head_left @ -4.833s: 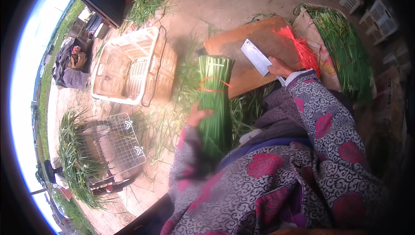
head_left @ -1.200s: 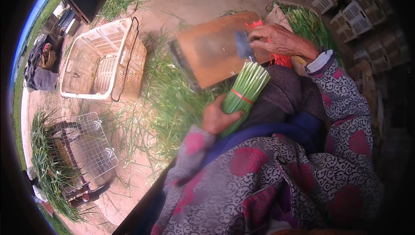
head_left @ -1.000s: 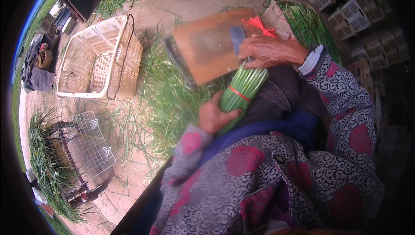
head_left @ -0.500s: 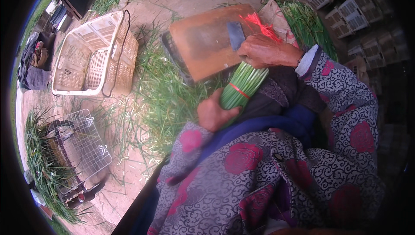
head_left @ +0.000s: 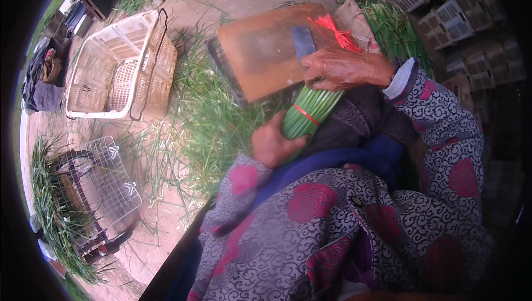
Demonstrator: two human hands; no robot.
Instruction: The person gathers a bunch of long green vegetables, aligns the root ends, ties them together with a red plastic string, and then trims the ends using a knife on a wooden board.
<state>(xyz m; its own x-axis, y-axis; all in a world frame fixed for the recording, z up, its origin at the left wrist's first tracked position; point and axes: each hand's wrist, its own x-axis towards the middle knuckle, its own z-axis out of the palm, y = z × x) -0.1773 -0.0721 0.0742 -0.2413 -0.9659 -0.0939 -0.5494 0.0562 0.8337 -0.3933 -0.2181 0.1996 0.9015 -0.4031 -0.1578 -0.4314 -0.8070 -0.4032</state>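
My left hand [head_left: 275, 141] is wrapped round a bunch of garlic chives [head_left: 311, 110], tied with a red band [head_left: 306, 114], low over my lap. The pale stalk ends point up and to the right. Over those ends my right hand [head_left: 335, 69] is closed, its fingers curled down against the stalks; what its fingertips pinch is hidden. Just beyond them the dark blade of a cleaver [head_left: 302, 40] shows above a brown wooden board [head_left: 255, 40]; its handle is out of sight. Red ties [head_left: 336, 32] lie at the board's right corner.
The board rests on a dark crate [head_left: 219, 68]. Loose green leaves [head_left: 213, 118] litter the ground left of it. Further left stand a white plastic basket [head_left: 123, 74] and a wire rack [head_left: 108, 182] beside more greens. Another heap of chives [head_left: 390, 29] lies at the far right, near stacked crates [head_left: 454, 18].
My right hand has shifted slightly on the stalk ends, with its back now flatter. My left hand keeps its grip on the bunch, and the whole view has tilted a little.
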